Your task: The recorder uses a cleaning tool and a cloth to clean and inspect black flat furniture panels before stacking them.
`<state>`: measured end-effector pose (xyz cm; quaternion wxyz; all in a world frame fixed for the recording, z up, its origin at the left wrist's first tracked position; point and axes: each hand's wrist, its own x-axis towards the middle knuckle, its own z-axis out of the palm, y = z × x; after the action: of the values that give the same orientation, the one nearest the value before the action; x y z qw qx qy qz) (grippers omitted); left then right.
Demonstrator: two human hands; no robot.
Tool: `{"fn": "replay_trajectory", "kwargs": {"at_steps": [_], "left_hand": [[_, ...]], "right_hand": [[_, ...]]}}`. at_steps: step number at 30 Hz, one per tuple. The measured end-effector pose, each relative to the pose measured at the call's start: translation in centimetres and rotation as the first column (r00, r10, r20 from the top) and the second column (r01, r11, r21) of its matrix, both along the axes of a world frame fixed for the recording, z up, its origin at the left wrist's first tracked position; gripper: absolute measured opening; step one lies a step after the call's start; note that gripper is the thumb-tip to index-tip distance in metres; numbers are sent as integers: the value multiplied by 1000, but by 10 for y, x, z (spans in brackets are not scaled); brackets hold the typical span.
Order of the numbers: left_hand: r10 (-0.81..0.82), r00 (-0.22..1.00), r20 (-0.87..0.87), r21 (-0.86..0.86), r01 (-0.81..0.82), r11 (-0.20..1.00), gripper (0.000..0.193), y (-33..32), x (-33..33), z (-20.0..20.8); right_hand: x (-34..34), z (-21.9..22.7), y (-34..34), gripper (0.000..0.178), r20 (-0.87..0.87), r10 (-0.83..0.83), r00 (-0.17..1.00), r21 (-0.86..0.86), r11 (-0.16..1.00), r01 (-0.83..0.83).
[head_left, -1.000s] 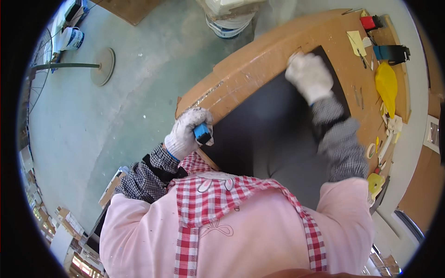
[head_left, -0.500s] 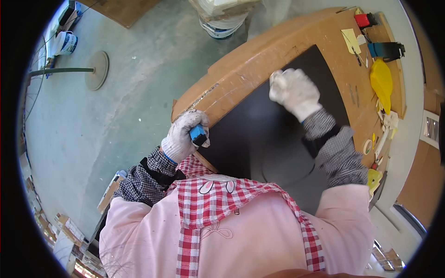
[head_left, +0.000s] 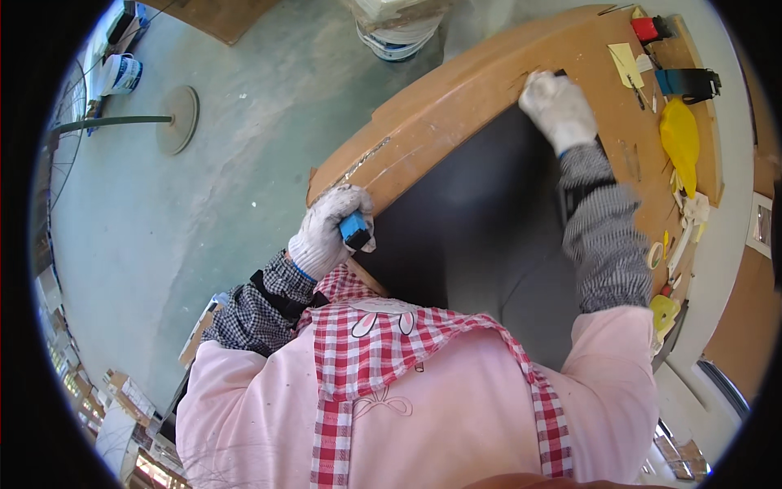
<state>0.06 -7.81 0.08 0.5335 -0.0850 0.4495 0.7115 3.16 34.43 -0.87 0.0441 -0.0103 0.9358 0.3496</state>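
Observation:
A large flat black sheet (head_left: 464,220) lies on the brown table in front of me. My left hand (head_left: 335,226), in a white glove, is closed around a blue tool (head_left: 354,230) with a black end, at the sheet's near left corner. The tool's kind does not show. Farther off, my right hand (head_left: 557,107), gloved in white too, lies with curled fingers on the sheet's far end, close to its far corner. Whatever those fingers hold, if anything, is hidden under the glove.
Along the table's (head_left: 440,122) right side lie a yellow curved piece (head_left: 678,147), a blue-and-black object (head_left: 687,84), a red-and-black object (head_left: 649,30), paper notes (head_left: 626,63) and a tape roll (head_left: 654,255). Buckets (head_left: 397,42) and a round-based stand (head_left: 177,120) are on the floor.
My right hand has moved away from me and slightly right along the sheet, up to its far end. The left hand stays at the near corner with the blue tool.

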Motion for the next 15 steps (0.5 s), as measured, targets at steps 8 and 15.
{"fn": "replay_trajectory", "kwargs": {"at_steps": [8, 15], "left_hand": [[92, 996, 22, -3, -91, 996, 28, -6, 6, -5], [230, 968, 102, -68, -224, 972, 26, -17, 11, -9]], "right_hand": [[17, 39, -171, 27, 239, -167, 957, -709, 644, 289], [11, -19, -67, 22, -96, -73, 993, -296, 954, 41]]}}
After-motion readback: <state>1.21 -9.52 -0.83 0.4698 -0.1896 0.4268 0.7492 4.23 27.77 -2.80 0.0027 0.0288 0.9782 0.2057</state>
